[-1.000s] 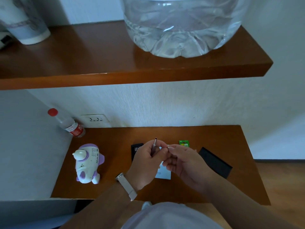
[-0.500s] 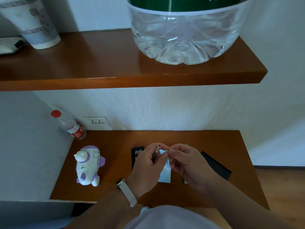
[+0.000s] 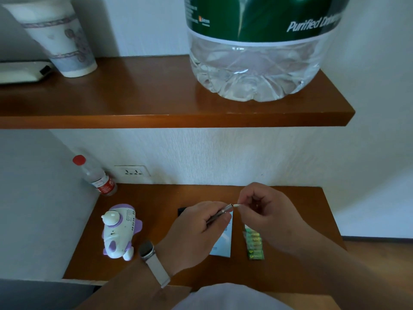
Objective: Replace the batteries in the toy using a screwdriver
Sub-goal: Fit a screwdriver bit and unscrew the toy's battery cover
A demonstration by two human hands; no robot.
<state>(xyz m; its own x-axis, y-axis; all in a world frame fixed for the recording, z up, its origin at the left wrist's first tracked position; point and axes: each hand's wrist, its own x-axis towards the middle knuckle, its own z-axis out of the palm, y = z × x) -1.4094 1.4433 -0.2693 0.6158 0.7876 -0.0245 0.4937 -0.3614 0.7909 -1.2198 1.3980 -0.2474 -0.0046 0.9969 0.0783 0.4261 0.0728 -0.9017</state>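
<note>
The white and purple airplane toy [image 3: 119, 233] lies on the left of the low wooden table [image 3: 156, 198]. My left hand [image 3: 196, 229] grips a thin silver screwdriver handle [image 3: 220, 214] that points up and right. My right hand [image 3: 266, 215] pinches a small bit [image 3: 237, 205] against the handle's open end. A strip of green batteries [image 3: 253, 243] lies on the table under my right hand. A black bit case [image 3: 182, 210] shows just behind my left hand, mostly hidden.
A white leaflet [image 3: 223, 242] lies between my hands. A small red-capped bottle [image 3: 96, 179] leans in the back left corner by a wall socket [image 3: 133, 171]. Above, a wooden shelf [image 3: 156, 113] carries a large water jug [image 3: 257, 52] and a paper cup [image 3: 58, 36].
The camera tilted up and both hands rose slightly. The handle swung from upright to slanted right, with the bit now at its tip. The green batteries came into view under my right hand.
</note>
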